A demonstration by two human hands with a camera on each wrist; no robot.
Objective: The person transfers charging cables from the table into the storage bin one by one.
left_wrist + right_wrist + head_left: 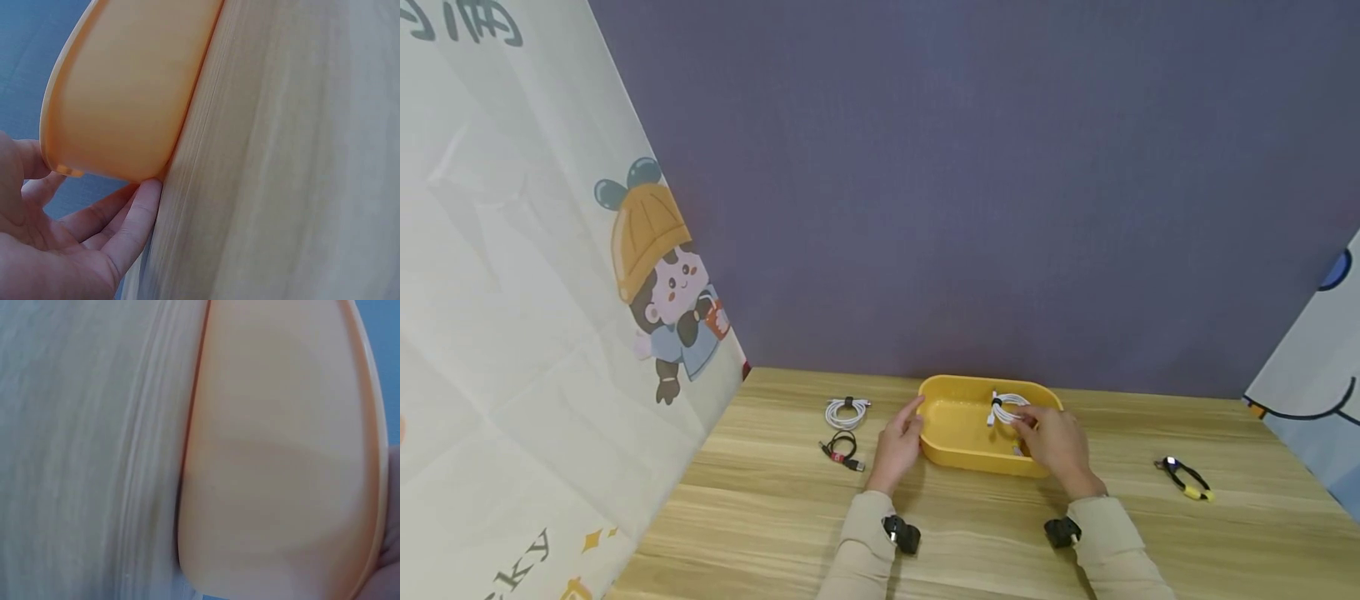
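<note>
A yellow plastic tray (977, 461) with raised walls stands on the wooden table. At its left end is my left hand (898, 450), thumb at the rim and the other fingers against the outside of the wall, as the left wrist view shows. My right hand (1060, 442) reaches over the tray's right end and pinches a coiled white cable (1009, 408) bound with a black tie. The cable hangs over the tray's inside. Beneath the right fingers a small pale piece (1018, 450) shows in the tray; its kind is hidden. The right wrist view catches mostly the tray's outer wall (281, 456).
Left of the tray lies a second coiled white cable (846, 414) with a black tie. A short black USB cable (844, 450) with a red band is just in front of it. Far right lie black-and-yellow pliers (1186, 481). A dark blue panel (985, 192) rises behind the table.
</note>
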